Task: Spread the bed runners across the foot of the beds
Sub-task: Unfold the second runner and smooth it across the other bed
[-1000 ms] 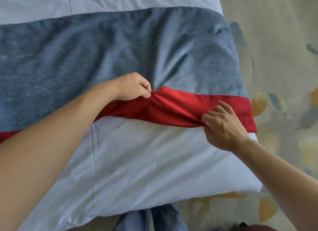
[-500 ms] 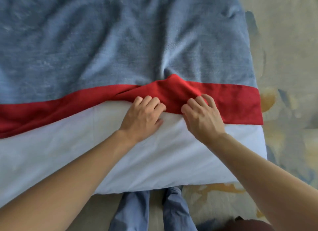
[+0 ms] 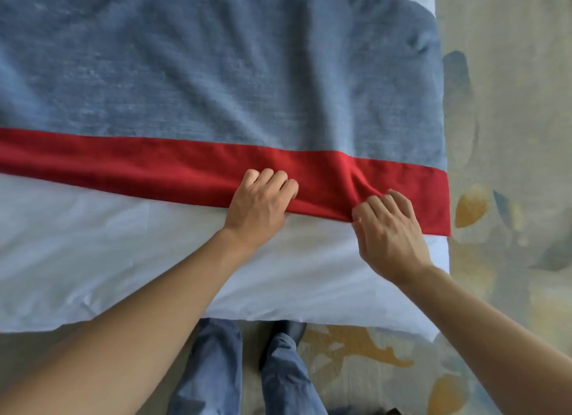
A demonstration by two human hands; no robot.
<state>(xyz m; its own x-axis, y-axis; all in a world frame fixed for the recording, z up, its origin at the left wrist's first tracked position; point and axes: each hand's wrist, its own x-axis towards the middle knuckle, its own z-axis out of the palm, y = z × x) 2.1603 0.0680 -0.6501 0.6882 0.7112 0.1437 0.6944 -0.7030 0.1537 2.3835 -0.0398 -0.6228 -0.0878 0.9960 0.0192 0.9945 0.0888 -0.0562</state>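
My left hand sits on the near edge of the bed runner, fingers curled over the red border and gripping its hem. My right hand is just beside it toward the bed's right side, fingertips hooked on the same hem where the cloth bunches into a small ridge. The runner, blue-grey with that red band along my side, lies across the foot of the bed, reaching its right edge and running out of view on the left. I judge this the smoothing step: the runner is laid, and only the pucker by my right hand spoils it. The next move calls for drawing the hem sideways and flat. Under it is the pale sheet; beyond, patterned carpet, my trouser legs below
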